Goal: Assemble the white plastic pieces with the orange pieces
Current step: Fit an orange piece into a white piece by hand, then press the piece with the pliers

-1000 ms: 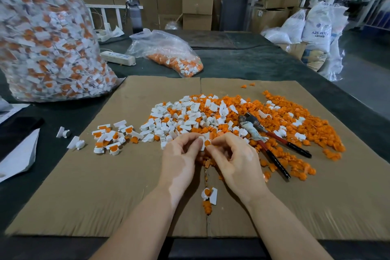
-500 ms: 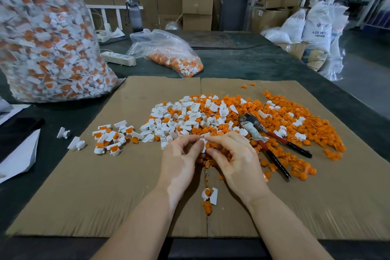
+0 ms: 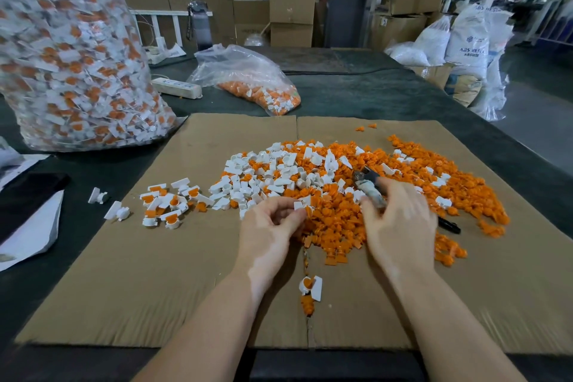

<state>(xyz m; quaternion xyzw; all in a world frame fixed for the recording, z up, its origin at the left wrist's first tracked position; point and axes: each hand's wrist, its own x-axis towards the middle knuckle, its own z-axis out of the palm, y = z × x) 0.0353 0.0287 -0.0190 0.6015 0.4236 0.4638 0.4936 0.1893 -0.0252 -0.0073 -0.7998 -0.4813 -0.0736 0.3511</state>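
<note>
A mixed heap of white plastic pieces (image 3: 269, 177) and orange pieces (image 3: 338, 220) lies on the cardboard sheet (image 3: 124, 273). My left hand (image 3: 269, 236) pinches a small white piece (image 3: 298, 205) with an orange piece against it, at the near edge of the heap. My right hand (image 3: 400, 226), blurred, lies over the handles of the pliers (image 3: 367, 183) with fingers spread; no closed grip shows. A group of assembled white-and-orange pieces (image 3: 167, 201) sits left of the heap. One more assembled piece (image 3: 311, 287) lies between my forearms.
A big clear bag of assembled pieces (image 3: 71, 56) stands at the back left, with a smaller bag of orange pieces (image 3: 257, 87) and a power strip (image 3: 176, 87) behind the cardboard. Two white pieces (image 3: 108, 205) lie on the dark table. Black and white sheets (image 3: 28, 220) are at the left edge.
My right hand has left the piece in my left hand and moved right, onto the pliers. My left hand stays in place, still pinching the piece.
</note>
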